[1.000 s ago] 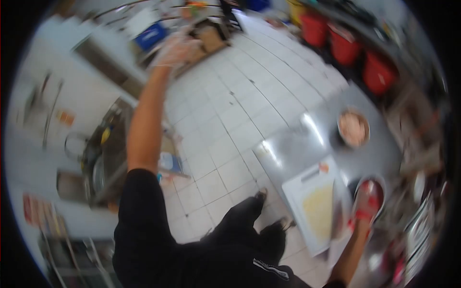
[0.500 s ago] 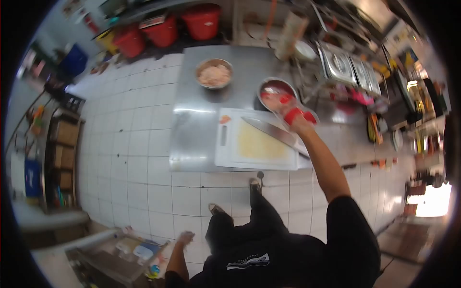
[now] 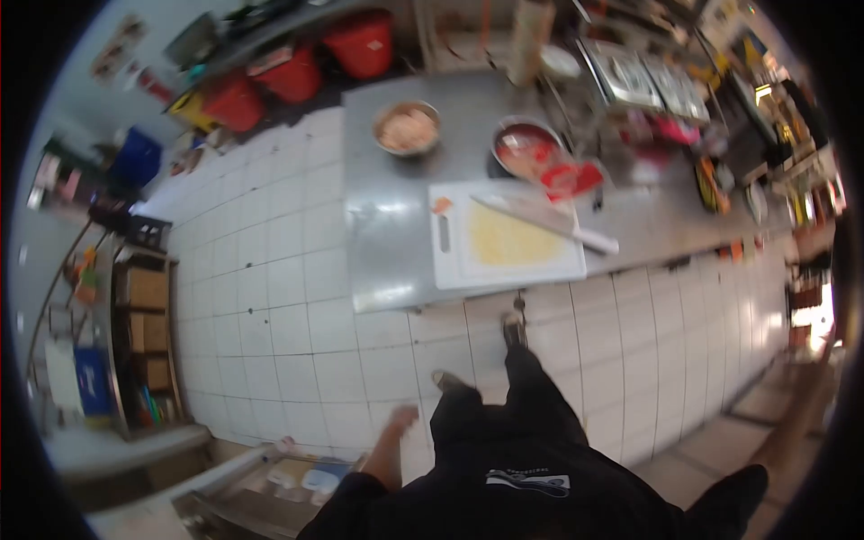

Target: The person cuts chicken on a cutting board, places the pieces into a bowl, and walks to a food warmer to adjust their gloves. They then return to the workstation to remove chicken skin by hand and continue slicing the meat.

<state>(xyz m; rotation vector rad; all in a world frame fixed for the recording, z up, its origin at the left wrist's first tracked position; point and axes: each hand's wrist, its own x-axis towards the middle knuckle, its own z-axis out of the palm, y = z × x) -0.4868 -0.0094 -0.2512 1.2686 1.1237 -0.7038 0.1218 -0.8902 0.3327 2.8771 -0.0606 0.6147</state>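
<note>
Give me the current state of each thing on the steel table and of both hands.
Knife: lying flat across the cutting board, unheld.
Cutting board: flat on the steel table, a yellowish patch on it.
Left bowl: upright, filled with pale food.
Right bowl: upright, red contents.
Left hand: down by the leg, empty.
Right hand: out of view.

A single fisheye view from the person's head looks steeply down from standing height. The wearer's dark torso fills the bottom centre, legs and shoes just above it. The white tiled floor (image 3: pixel 270 297) spreads over the left and middle of the frame. The steel table (image 3: pixel 387 216) sits in the upper centre, some way off. Dark corners ring the round picture.
</note>
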